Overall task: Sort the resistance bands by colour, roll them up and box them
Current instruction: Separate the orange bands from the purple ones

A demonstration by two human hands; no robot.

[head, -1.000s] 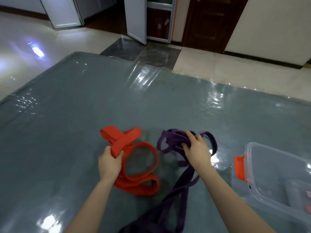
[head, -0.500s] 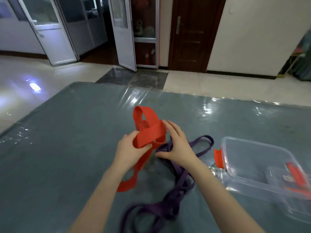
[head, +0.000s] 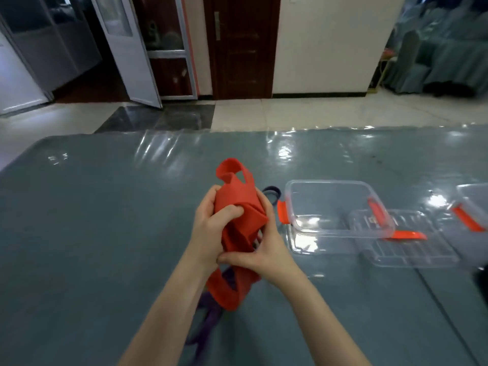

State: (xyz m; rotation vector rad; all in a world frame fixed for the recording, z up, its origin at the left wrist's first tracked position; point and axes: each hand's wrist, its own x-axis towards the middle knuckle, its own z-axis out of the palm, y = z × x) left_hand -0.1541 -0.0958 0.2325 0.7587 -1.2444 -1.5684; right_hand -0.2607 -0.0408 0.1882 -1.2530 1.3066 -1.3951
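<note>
Both hands met at the centre of the view, above a grey-blue table (head: 79,233) covered with a glossy transparent sheet. The left hand (head: 211,228) gripped the red resistance band (head: 237,204), its fingers and thumb curled round the bunched folds. The right hand (head: 266,249) grasped the same band from the other side, thumb pressed against the lower part of the bundle and fingers wrapped behind it. The band was held clear of the table: one loop stood above the hands, and a second loop hung below the wrists. The purple resistance band (head: 211,320) lay on the table beneath the forearms, largely hidden by them; a small arc of it showed just beyond the hands, beside the box. A clear plastic box (head: 330,207) with orange latches stood open on the table to the right of the hands, near them but apart. Its clear lid (head: 412,249) lay flat just beside it, overlapping its right corner. A second clear container (head: 472,207) with an orange latch sat at the right edge of the view. A tiled floor (head: 290,112) and a dark wooden door (head: 240,46) lay beyond the table
</note>
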